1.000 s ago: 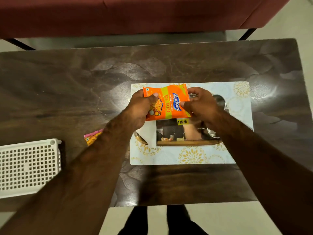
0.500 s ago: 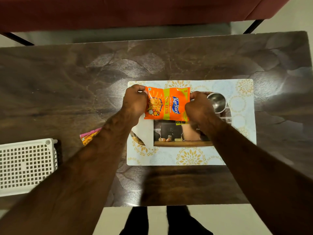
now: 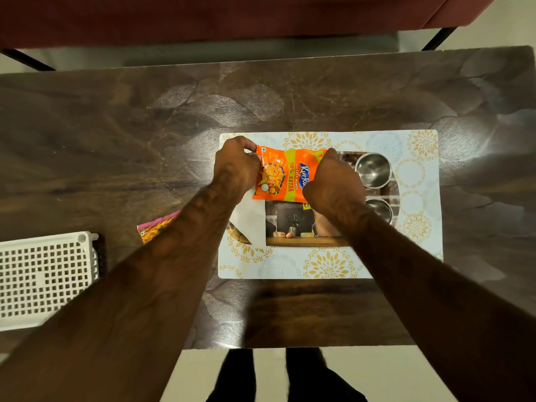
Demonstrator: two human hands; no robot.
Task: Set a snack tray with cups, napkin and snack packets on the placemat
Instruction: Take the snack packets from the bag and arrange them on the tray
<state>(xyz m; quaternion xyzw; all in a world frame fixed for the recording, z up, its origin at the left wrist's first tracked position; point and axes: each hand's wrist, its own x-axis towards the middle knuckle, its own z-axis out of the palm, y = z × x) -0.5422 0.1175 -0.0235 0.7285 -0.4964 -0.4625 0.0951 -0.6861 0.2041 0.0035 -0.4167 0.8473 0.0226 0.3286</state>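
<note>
An orange snack packet (image 3: 285, 177) lies flat across the far part of the tray (image 3: 304, 242), held at both ends. My left hand (image 3: 236, 168) pinches its left edge and my right hand (image 3: 333, 181) grips its right side. The tray, with a printed picture on its floor, sits on the white floral placemat (image 3: 327, 262). Two steel cups (image 3: 373, 170) (image 3: 380, 210) stand at the tray's right end. A white napkin (image 3: 249, 219) lies at the tray's left end, partly under my left arm. A second, pink-and-orange packet (image 3: 156, 226) lies on the table left of the placemat.
A white perforated plastic basket (image 3: 43, 275) sits at the table's left front edge. The dark wooden table (image 3: 116, 140) stretches to the left and back. A maroon sofa (image 3: 232, 15) stands beyond the far edge. My legs show below the near edge.
Both hands have carried the orange packet away from me and lowered it onto the far part of the tray, turning it more level. The cups, napkin and basket have not moved.
</note>
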